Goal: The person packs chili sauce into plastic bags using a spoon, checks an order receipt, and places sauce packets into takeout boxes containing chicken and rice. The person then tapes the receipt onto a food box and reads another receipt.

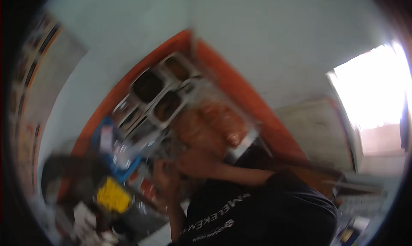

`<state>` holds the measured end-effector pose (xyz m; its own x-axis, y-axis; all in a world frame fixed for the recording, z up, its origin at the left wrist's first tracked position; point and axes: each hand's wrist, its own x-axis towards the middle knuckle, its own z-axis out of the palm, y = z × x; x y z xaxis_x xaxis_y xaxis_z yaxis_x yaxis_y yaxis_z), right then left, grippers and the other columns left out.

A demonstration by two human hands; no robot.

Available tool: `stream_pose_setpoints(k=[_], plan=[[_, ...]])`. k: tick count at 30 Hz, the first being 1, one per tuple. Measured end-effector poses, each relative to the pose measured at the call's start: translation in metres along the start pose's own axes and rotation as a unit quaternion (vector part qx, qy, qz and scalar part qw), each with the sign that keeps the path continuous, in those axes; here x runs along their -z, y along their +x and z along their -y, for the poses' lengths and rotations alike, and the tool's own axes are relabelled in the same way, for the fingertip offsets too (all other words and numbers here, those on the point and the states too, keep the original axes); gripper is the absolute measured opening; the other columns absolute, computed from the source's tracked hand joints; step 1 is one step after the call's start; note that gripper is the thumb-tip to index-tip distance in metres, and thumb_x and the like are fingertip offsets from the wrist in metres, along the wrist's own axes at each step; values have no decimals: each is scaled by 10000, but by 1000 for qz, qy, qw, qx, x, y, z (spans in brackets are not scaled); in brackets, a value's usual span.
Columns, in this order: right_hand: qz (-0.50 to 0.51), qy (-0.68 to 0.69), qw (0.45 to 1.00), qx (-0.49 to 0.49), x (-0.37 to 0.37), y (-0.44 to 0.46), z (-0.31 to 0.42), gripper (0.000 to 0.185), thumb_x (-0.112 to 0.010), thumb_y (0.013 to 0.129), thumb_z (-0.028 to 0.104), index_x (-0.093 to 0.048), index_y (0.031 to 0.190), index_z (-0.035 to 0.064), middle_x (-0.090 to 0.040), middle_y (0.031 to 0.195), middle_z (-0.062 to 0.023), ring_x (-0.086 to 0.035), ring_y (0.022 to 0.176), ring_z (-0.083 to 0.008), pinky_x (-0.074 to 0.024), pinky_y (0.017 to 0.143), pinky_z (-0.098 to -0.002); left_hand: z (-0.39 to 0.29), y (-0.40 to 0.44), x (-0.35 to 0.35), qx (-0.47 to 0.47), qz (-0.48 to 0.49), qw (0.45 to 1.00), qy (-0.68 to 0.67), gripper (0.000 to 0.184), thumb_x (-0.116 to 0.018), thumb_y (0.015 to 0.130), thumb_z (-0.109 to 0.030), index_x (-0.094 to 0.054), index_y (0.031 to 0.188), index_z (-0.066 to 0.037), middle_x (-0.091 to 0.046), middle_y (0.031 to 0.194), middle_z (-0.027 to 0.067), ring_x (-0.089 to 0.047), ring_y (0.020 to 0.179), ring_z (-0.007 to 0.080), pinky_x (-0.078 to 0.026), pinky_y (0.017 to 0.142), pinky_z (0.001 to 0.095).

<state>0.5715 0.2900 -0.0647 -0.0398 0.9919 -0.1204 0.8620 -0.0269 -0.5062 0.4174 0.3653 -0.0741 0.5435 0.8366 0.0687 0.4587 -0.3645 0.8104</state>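
Observation:
My left hand (165, 174) and my right hand (191, 161) are close together in front of my dark shirt (257, 207). Motion blur smears the fingers of both, so whether they hold anything is unclear. Just beyond my right hand lie clear bags with orange contents (223, 121). A blue tray (126, 171) with clear plastic in it sits to the left of my hands. Near my left hand is a blurred red-and-white item (148, 189).
Several rectangular containers with dark contents (148, 85) stand in the corner, along orange-painted wall bands (253, 96). A bright yellow item (113, 195) and white crumpled pieces (86, 218) lie at lower left. A bright opening (373, 96) is at right.

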Motion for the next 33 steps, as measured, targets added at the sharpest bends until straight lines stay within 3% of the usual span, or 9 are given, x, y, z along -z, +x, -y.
stream_pose_setpoints(k=[2, 5, 13, 15, 17, 19, 25, 29, 33], plan=[[-201, 146, 968, -31, -1, 1, -2, 78, -681, 849, 132, -685, 858, 54, -670, 869, -127, -673, 841, -303, -532, 737, -409, -7, 8, 2, -32, -9, 996, -81, 122, -658, 818, 42, -587, 890, -28, -591, 931, 134, -601, 821, 273, -493, 740, 376], [-142, 304, 940, -64, 9, -8, -3, 130, -736, 812, 75, -638, 884, 29, -632, 833, -94, -663, 823, -243, -521, 733, -355, -15, -2, 15, 46, -23, 991, -121, 209, -634, 790, 108, -653, 957, -15, -641, 994, 125, -642, 866, 260, -523, 776, 365], [86, 602, 788, -98, 38, 10, -33, 152, -799, 879, 64, -664, 950, 51, -701, 961, -17, -670, 863, -128, -542, 787, -310, -25, -11, 25, -89, 18, 995, -41, 490, -921, 760, -107, -730, 1203, -24, -729, 1168, 136, -719, 1043, 258, -589, 807, 349], [-43, 555, 824, -101, 42, 39, -84, 231, -823, 897, 146, -691, 1053, 39, -711, 986, -44, -686, 882, -145, -545, 791, -309, -14, -25, 23, -60, -46, 996, -35, 493, -933, 755, -116, -732, 1192, -10, -743, 1157, 139, -729, 1049, 266, -598, 794, 353], [-247, 306, 880, -265, 33, 76, -166, 309, -819, 924, 210, -700, 1130, 12, -724, 1024, -76, -705, 919, -160, -547, 803, -318, -5, -31, 30, -6, -105, 992, -73, 484, -924, 761, -92, -729, 1195, 0, -755, 1160, 142, -733, 1061, 273, -599, 808, 356], [-351, 337, 840, -240, 35, 110, -210, 401, -812, 935, 239, -674, 1200, -28, -720, 1028, -89, -717, 886, -176, -547, 738, -313, 3, -35, 43, -36, -119, 992, -23, 488, -923, 757, -83, -731, 1198, -3, -752, 1185, 150, -732, 1078, 274, -600, 806, 349], [-260, 365, 860, -243, -11, 190, -282, 475, -819, 928, 225, -593, 1254, -37, -695, 1002, -102, -715, 737, -170, -531, 578, -285, 9, -50, 53, 39, -136, 989, -39, 496, -934, 742, -104, -738, 1193, -38, -751, 1204, 144, -724, 1086, 270, -576, 887, 358], [-235, 430, 861, -136, -2, 195, -219, 371, -812, 922, 188, -591, 1111, -42, -691, 880, -101, -706, 666, -183, -528, 553, -308, 16, -53, 50, 80, -146, 983, -72, 488, -932, 743, -109, -740, 1188, -49, -749, 1200, 128, -718, 1063, 239, -585, 847, 329], [-302, 256, 881, -259, 3, 206, -211, 381, -823, 911, 195, -610, 1118, -44, -672, 765, -94, -684, 608, -182, -510, 536, -324, 20, -47, 49, 45, -151, 986, -50, 471, -896, 753, -9, -745, 1199, -16, -722, 1195, 157, -700, 1011, 219, -573, 774, 301]])
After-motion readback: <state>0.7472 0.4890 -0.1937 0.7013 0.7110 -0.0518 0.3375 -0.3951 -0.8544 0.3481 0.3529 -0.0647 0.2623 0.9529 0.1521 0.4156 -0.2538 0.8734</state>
